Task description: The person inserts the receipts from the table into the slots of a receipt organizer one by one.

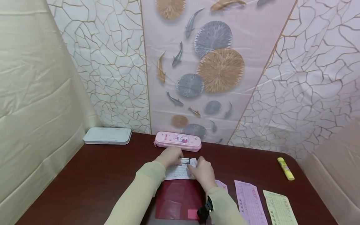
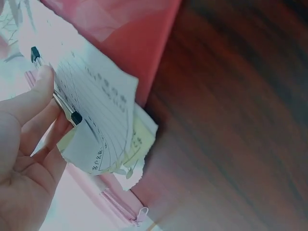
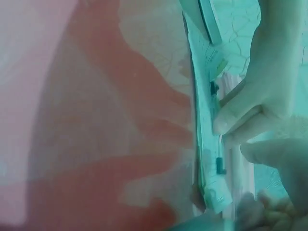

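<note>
A stack of printed slips lies at the far end of a red folder. Across the slips runs a thin metal paper fastener with black sliding ends. My left hand pinches its bar, thumb over the papers and fingers behind. In the left wrist view the stack's lower corner curls up, with a yellow sheet under the white one. My right hand is at the right edge of the slips, its thumb pointing toward the fastener's right end. Whether its fingers grip the papers I cannot tell.
A pink pencil case sits just behind my hands, and a pale box stands back left. To the right lie a purple slip, a yellow slip and a glue stick. Another purple slip is partly under my right forearm.
</note>
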`<state>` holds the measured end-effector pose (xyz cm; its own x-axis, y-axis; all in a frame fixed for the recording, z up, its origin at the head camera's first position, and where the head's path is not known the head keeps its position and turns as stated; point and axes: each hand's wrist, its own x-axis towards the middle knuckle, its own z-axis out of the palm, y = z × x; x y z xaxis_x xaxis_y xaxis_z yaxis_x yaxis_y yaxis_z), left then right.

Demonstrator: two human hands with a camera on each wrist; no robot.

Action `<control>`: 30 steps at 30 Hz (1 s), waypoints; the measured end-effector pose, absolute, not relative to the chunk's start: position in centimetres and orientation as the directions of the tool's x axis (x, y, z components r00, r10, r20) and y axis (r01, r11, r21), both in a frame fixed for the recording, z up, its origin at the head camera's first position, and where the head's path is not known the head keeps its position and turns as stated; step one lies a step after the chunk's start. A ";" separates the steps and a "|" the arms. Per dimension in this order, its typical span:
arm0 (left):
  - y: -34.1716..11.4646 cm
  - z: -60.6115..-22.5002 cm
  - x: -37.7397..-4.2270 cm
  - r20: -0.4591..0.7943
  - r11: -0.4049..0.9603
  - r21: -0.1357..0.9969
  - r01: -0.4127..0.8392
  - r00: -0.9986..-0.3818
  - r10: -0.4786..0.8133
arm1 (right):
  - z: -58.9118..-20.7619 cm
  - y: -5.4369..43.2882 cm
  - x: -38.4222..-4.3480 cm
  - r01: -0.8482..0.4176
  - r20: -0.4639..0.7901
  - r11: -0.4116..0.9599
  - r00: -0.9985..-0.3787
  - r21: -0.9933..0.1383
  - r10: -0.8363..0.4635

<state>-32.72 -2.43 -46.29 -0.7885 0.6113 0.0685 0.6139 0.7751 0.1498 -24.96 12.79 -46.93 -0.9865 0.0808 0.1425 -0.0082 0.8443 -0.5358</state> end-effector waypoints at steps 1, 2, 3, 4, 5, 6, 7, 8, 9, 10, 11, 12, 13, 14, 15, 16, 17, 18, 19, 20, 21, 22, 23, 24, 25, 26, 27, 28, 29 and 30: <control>-2.4 -46.2 -32.7 0.069 0.774 0.144 0.616 -0.787 0.614 | -46.9 12.7 -24.9 -0.068 0.207 0.857 -0.977 -0.510 0.046; -2.4 -46.2 -32.8 0.072 0.772 0.137 0.621 -0.783 0.617 | -46.8 12.5 -24.8 -0.128 0.253 0.862 -0.968 -0.490 0.000; -2.4 -46.1 -32.8 0.076 0.768 0.132 0.627 -0.779 0.622 | -46.8 12.3 -24.7 -0.195 0.289 0.861 -0.956 -0.471 -0.058; -2.4 -46.1 -32.9 0.077 0.767 0.128 0.628 -0.778 0.624 | -46.8 12.1 -24.6 -0.271 0.325 0.855 -0.937 -0.443 -0.129; -2.3 -46.1 -32.9 0.083 0.765 0.126 0.632 -0.775 0.627 | -46.9 11.8 -24.5 -0.352 0.358 0.840 -0.911 -0.412 -0.205; -2.3 -46.2 -33.0 0.085 0.763 0.124 0.634 -0.773 0.629 | -47.0 11.6 -24.3 -0.425 0.374 0.821 -0.883 -0.382 -0.284; -2.3 -46.1 -33.0 0.084 0.762 0.126 0.636 -0.772 0.630 | -47.0 11.4 -24.1 -0.494 0.380 0.796 -0.852 -0.350 -0.361; -2.3 -46.2 -33.1 0.081 0.760 0.128 0.637 -0.771 0.632 | -47.1 11.1 -23.9 -0.549 0.370 0.771 -0.823 -0.322 -0.431; -2.3 -46.1 -33.2 0.076 0.759 0.129 0.638 -0.770 0.634 | -47.1 10.8 -23.7 -0.596 0.351 0.746 -0.795 -0.298 -0.494; -2.3 -46.1 -33.2 0.067 0.762 0.132 0.634 -0.773 0.631 | -47.1 10.6 -23.5 -0.635 0.333 0.723 -0.767 -0.272 -0.549; -2.3 -46.0 -33.2 0.060 0.763 0.136 0.632 -0.774 0.631 | -47.1 10.3 -23.4 -0.668 0.315 0.703 -0.740 -0.244 -0.594; -2.3 -46.0 -33.2 0.053 0.764 0.136 0.630 -0.775 0.630 | -47.0 10.1 -23.2 -0.689 0.289 0.691 -0.722 -0.220 -0.628; -2.4 -46.0 -33.2 0.045 0.766 0.143 0.627 -0.777 0.628 | -46.9 9.8 -23.1 -0.699 0.261 0.687 -0.713 -0.198 -0.650; -2.4 -45.9 -33.2 0.035 0.769 0.151 0.621 -0.781 0.624 | -46.9 9.6 -23.0 -0.705 0.235 0.687 -0.708 -0.174 -0.666; -2.4 -45.9 -33.2 0.023 0.773 0.157 0.615 -0.785 0.619 | -46.8 9.4 -22.8 -0.705 0.214 0.693 -0.708 -0.151 -0.673; -2.4 -45.9 -33.2 0.017 0.775 0.164 0.610 -0.788 0.616 | -46.7 9.3 -22.7 -0.700 0.197 0.703 -0.712 -0.127 -0.674; -2.5 -45.9 -33.2 0.012 0.776 0.170 0.607 -0.789 0.614 | -46.6 9.1 -22.6 -0.693 0.176 0.713 -0.719 -0.107 -0.672; -2.5 -45.9 -33.3 0.004 0.778 0.177 0.603 -0.791 0.612 | -46.5 8.9 -22.5 -0.683 0.155 0.725 -0.728 -0.089 -0.667; -2.5 -45.8 -33.3 -0.005 0.780 0.187 0.598 -0.793 0.609 | -46.5 8.8 -22.3 -0.674 0.137 0.735 -0.737 -0.070 -0.662; -2.5 -45.8 -33.3 -0.012 0.781 0.198 0.592 -0.795 0.606 | -46.4 8.7 -22.2 -0.672 0.128 0.738 -0.738 -0.057 -0.663; -2.6 -45.8 -33.3 -0.016 0.781 0.207 0.589 -0.796 0.605 | -46.3 8.6 -22.1 -0.671 0.121 0.740 -0.739 -0.049 -0.662; -2.6 -45.8 -33.4 -0.021 0.781 0.217 0.585 -0.797 0.603 | -46.1 8.4 -22.0 -0.670 0.114 0.741 -0.740 -0.042 -0.663; -2.6 -45.8 -33.4 -0.027 0.782 0.224 0.581 -0.799 0.601 | -46.0 8.2 -21.9 -0.670 0.111 0.741 -0.740 -0.039 -0.663; -2.7 -45.8 -33.4 -0.033 0.783 0.231 0.577 -0.800 0.599 | -45.9 8.1 -21.8 -0.670 0.109 0.742 -0.740 -0.033 -0.664; -2.7 -45.8 -33.4 -0.036 0.784 0.236 0.574 -0.801 0.598 | -45.8 8.0 -21.7 -0.670 0.110 0.741 -0.740 -0.034 -0.664; -2.7 -45.8 -33.4 -0.037 0.783 0.240 0.573 -0.801 0.598 | -45.7 7.8 -21.7 -0.672 0.111 0.740 -0.738 -0.032 -0.666; -2.7 -45.7 -33.4 -0.038 0.782 0.240 0.575 -0.800 0.599 | -45.7 7.7 -21.7 -0.673 0.113 0.739 -0.737 -0.031 -0.666; -2.7 -45.7 -33.4 -0.035 0.779 0.242 0.578 -0.797 0.602 | -45.7 7.6 -21.7 -0.673 0.114 0.739 -0.737 -0.027 -0.667; -2.7 -45.7 -33.4 -0.031 0.777 0.240 0.582 -0.795 0.605 | -45.8 7.6 -21.7 -0.675 0.118 0.737 -0.734 -0.020 -0.669; -2.7 -45.7 -33.3 -0.026 0.776 0.238 0.585 -0.794 0.607 | -45.9 7.5 -21.8 -0.679 0.124 0.734 -0.730 -0.013 -0.672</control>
